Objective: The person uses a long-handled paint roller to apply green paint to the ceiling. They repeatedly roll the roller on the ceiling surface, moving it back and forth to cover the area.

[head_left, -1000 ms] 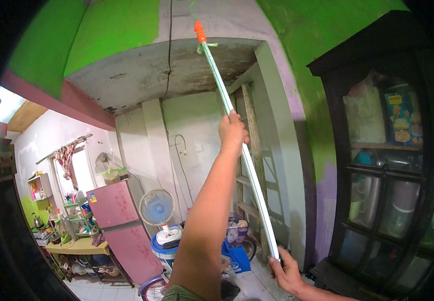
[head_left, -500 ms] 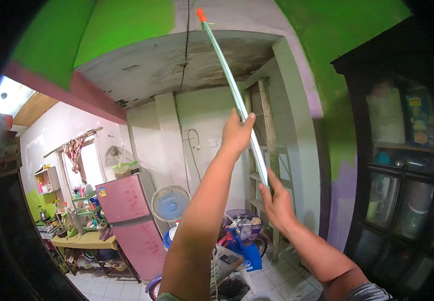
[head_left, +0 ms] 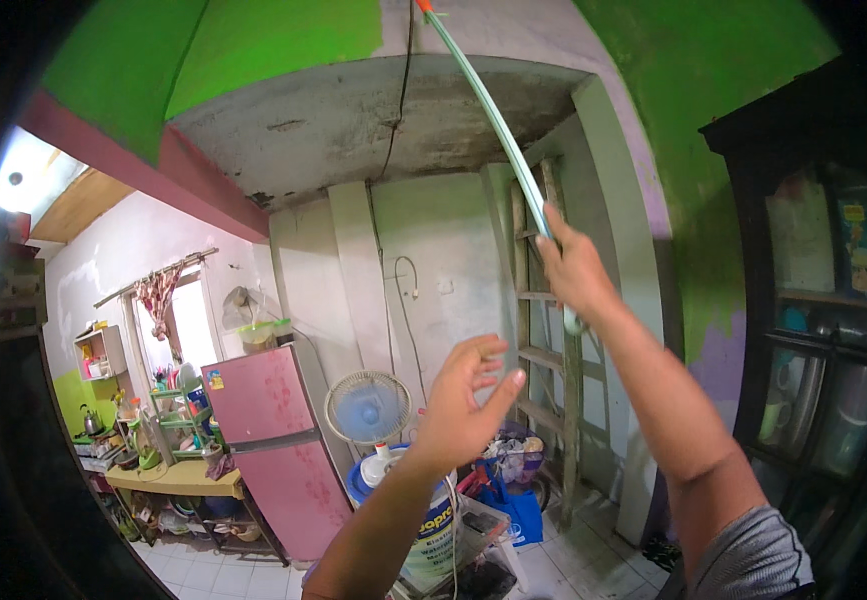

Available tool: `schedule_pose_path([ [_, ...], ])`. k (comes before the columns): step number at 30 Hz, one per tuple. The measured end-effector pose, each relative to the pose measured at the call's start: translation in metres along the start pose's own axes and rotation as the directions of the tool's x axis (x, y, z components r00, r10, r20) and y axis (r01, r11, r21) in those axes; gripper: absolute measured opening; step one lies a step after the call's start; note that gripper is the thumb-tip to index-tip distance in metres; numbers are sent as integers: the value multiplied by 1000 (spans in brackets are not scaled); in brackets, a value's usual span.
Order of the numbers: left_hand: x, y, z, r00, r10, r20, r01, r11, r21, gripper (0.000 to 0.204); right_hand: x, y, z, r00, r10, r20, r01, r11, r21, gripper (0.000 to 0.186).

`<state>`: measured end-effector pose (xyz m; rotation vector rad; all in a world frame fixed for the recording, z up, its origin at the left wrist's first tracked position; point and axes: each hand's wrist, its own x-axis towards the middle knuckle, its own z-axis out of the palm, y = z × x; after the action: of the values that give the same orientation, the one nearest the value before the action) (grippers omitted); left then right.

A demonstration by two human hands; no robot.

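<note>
A long pale green pole (head_left: 496, 122) slants up and to the left, its orange top end cut off by the upper edge of the view. My right hand (head_left: 578, 268) is closed round its lower part, and the pole's bottom end shows just below the fist. Apart from the pole, my left hand (head_left: 465, 408) is raised in mid-air with its fingers loosely spread and nothing in them. The pole's upper part reaches in front of the wall above the recess, close to a dark hanging cable (head_left: 400, 105).
A wooden ladder (head_left: 541, 355) leans in the recess behind my right hand. Beyond my left arm are a fan (head_left: 368, 408), a large bucket (head_left: 431, 545) and a pink fridge (head_left: 261, 400). A dark glass-doored cabinet (head_left: 743, 270) stands at the right; a blue bag (head_left: 518, 515) lies low.
My left hand has let go of the pole and dropped lower. My right hand has moved up with the pole, which has shifted up and right in view.
</note>
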<state>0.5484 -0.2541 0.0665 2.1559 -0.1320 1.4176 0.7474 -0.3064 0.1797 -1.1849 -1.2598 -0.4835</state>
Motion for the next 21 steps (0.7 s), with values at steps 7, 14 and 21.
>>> schedule_pose_path([
  [7, -17, 15, -7, 994, 47, 102, -63, 985, 159, 41, 105, -70, -20, 999, -27, 17, 27, 999, -26, 56],
  [14, -22, 24, -20, 994, 55, 92, -72, 978, 198, 41, 173, -122, -38, 995, -72, 74, 77, 994, -74, 46],
  [21, -16, 16, -24, 993, 104, 64, -115, 974, 193, 39, 231, -137, -33, 975, -219, 26, 219, 945, -242, 36],
])
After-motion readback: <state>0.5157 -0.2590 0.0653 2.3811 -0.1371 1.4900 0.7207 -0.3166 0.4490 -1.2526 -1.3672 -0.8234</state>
